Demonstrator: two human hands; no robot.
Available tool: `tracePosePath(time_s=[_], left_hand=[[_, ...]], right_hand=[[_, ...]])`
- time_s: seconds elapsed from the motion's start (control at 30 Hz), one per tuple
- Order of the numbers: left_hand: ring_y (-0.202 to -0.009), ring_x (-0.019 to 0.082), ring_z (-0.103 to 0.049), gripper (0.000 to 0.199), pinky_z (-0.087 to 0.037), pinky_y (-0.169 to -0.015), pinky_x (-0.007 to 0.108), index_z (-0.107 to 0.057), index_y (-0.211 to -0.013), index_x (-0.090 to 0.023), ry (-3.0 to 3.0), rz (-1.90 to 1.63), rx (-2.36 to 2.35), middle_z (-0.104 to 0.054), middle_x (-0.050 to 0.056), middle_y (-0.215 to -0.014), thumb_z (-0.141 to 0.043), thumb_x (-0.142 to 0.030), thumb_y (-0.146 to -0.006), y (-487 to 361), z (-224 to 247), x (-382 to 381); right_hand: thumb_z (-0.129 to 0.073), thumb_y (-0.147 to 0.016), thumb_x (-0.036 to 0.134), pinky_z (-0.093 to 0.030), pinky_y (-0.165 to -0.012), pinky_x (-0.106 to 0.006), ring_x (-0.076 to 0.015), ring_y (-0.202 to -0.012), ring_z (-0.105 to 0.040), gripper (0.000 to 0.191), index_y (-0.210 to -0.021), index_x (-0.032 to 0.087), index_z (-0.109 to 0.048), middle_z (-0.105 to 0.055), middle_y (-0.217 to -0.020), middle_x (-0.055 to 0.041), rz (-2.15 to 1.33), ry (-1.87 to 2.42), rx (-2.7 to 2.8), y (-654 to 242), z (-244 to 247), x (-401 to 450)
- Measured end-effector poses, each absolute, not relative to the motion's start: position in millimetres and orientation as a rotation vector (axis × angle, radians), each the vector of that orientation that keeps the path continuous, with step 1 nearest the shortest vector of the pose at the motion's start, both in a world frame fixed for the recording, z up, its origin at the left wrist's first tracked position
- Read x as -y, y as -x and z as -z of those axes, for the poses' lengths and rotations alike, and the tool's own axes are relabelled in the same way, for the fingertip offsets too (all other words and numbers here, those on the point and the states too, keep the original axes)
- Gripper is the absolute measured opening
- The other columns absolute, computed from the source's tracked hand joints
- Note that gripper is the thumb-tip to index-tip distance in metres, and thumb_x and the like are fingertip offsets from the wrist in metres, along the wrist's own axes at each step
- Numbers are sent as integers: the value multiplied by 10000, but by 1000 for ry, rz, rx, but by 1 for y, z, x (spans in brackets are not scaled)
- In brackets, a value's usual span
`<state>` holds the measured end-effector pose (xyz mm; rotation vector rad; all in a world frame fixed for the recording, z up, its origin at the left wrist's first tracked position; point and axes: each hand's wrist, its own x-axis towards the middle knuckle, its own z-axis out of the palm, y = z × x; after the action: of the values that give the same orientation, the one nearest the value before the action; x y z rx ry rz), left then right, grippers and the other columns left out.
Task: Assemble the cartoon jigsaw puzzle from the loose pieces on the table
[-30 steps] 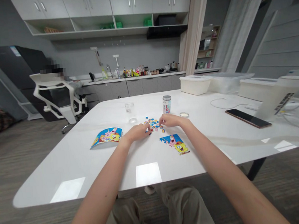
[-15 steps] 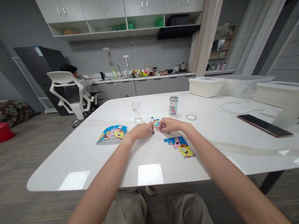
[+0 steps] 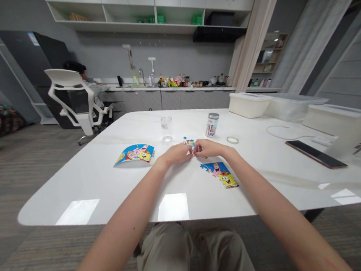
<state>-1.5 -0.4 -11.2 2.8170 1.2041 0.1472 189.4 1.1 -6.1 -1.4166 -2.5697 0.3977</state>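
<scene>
My left hand [image 3: 179, 153] and my right hand [image 3: 207, 147] meet over the table, fingertips pinched close together. Between them shows a small pinkish puzzle piece [image 3: 193, 154], partly covered by the fingers. Just behind lies a pile of loose puzzle pieces [image 3: 188, 142], half hidden by my hands. Nearer to me, below my right hand, is a partly joined cartoon puzzle [image 3: 222, 175] with a yellow and a pink figure on blue. Left of my left hand, a curved picture sheet [image 3: 135, 153] carries a similar cartoon.
A clear jar [image 3: 166, 130] and a printed can with a grey lid [image 3: 212, 125] stand behind the pieces. A round lid [image 3: 232, 140] lies to the right, with a phone [image 3: 315, 154] and storage boxes [image 3: 249, 105] beyond. A person [image 3: 96, 92] sits near the far counter.
My two hands have come together, the left moving right toward the right one, covering more of the loose pieces. The whole view has tilted and shifted slightly.
</scene>
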Motion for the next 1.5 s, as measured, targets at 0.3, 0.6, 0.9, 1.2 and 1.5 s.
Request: tracePosePath(time_s=[0.3,0.6,0.9,1.2,1.5], left_hand=[[-874,202,-675,238,-482,-740,249,-648,-1047,-190,-2726,-206,-1178,-725,64,-942,-497,-285,-890,0,7,2],[-572,129,-531,332,-369,-546,221,-701,-891,-122,-2419,-492,-971,-628,17,-646,-525,-399,-837,5,1,-2],[-452,52,-236,300,-168,-440,203,-702,-795,-96,-2073,-666,-837,-312,-80,-463,-660,-385,-725,3,-3,1],[-427,38,-216,403,-135,-413,203,-696,-763,-103,-1938,-597,-782,-334,-79,-444,-727,-501,-706,2,-5,6],[-426,35,-240,393,-142,-414,206,-690,-770,-110,-1893,-577,-735,-440,-53,-486,-744,-492,-692,4,-8,8]], right_hand=[[-618,-778,226,-441,-696,-235,-156,-759,-594,172,-887,130,-709,-683,-848,-61,-423,1322,2588,-190,7,2],[-626,-756,345,-409,-651,-240,-135,-683,-561,232,-836,131,-662,-656,-750,-22,-860,1182,2360,-202,0,-3],[-744,-656,311,-354,-591,-229,-95,-638,-513,240,-770,145,-613,-593,-691,25,-1460,1165,2135,-208,-15,12],[-752,-652,208,-330,-566,-220,-73,-631,-460,235,-822,135,-606,-554,-723,37,-1722,970,2082,-207,-14,16],[-779,-665,229,-338,-543,-203,-65,-639,-472,259,-843,103,-640,-584,-759,10,-1840,901,2026,-211,-11,14]])
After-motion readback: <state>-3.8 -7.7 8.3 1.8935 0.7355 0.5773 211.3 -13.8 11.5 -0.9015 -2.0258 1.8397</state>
